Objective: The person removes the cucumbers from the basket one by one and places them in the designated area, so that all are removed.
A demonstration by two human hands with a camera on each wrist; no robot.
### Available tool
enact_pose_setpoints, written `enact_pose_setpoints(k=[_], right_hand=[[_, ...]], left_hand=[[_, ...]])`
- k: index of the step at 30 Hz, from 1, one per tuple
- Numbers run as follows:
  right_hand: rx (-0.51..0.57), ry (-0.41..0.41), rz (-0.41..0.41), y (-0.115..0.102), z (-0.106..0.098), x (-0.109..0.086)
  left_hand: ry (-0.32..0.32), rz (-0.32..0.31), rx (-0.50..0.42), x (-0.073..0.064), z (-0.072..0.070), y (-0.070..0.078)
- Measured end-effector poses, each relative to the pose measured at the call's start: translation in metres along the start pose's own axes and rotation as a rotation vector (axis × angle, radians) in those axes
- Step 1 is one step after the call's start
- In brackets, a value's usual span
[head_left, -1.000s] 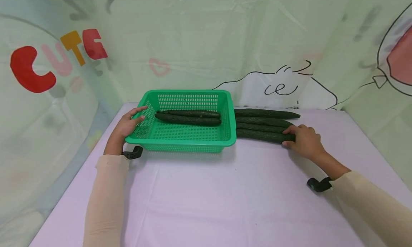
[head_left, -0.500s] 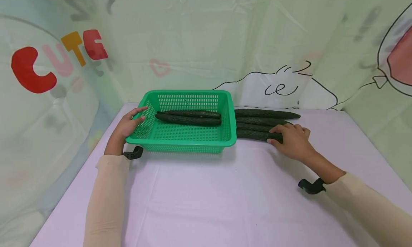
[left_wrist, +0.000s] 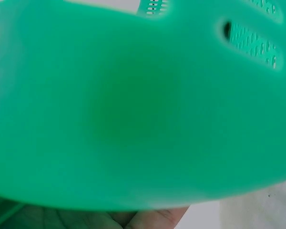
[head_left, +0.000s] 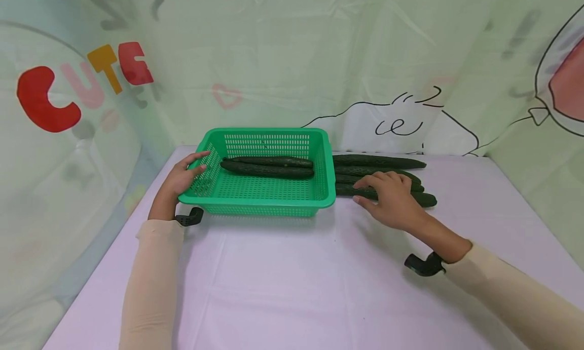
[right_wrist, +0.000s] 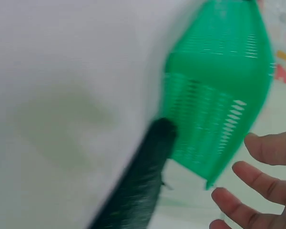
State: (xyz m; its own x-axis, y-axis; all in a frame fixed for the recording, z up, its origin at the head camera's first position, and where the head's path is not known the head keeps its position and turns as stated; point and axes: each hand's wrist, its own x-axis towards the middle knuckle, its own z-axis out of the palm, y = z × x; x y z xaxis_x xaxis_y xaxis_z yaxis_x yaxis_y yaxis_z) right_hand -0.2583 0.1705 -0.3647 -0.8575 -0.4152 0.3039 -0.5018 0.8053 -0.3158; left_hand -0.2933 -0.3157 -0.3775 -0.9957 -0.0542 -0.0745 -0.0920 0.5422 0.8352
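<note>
A green plastic basket point(head_left: 264, 201) stands at the back of the table with two dark green cucumbers point(head_left: 269, 169) lying inside it. My left hand point(head_left: 179, 178) grips its left rim, fingertips and thumb reaching over to the inner side. The basket's wall fills most of the left wrist view and covers much of that hand. To the right of the basket several long cucumbers point(head_left: 378, 161) lie side by side. My right hand point(head_left: 388, 197) is over the nearest cucumber point(right_wrist: 138, 181), fingers spread and loosely bent, holding nothing; in the right wrist view the fingers are apart from it.
A pale lilac cloth point(head_left: 283, 279) covers the table. Behind it hangs a light green curtain point(head_left: 274, 61) with printed letters and drawings, close behind the basket and cucumbers. Each wrist wears a black camera mount point(head_left: 424, 265).
My right hand has moved left along the nearest cucumber toward the basket, uncovering the cucumbers' right ends. The left hand and basket have stayed in place.
</note>
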Motion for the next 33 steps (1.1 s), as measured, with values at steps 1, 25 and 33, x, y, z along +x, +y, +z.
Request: enact_pose_setpoints(k=[1,25,33], right_hand=[[0.008,0.008,-0.013,-0.003,-0.002,0.002],[0.023,-0.163,-0.26,-0.057,0.017,0.07],[0.032,-0.237,-0.326,-0.059,0.032,0.096]], left_hand=[[0.001,0.0,0.001,0.0,0.0,0.0],[0.002,0.015,-0.011,0.0,0.001,-0.002],[0.011,0.009,-0.014,0.0,0.0,-0.001]])
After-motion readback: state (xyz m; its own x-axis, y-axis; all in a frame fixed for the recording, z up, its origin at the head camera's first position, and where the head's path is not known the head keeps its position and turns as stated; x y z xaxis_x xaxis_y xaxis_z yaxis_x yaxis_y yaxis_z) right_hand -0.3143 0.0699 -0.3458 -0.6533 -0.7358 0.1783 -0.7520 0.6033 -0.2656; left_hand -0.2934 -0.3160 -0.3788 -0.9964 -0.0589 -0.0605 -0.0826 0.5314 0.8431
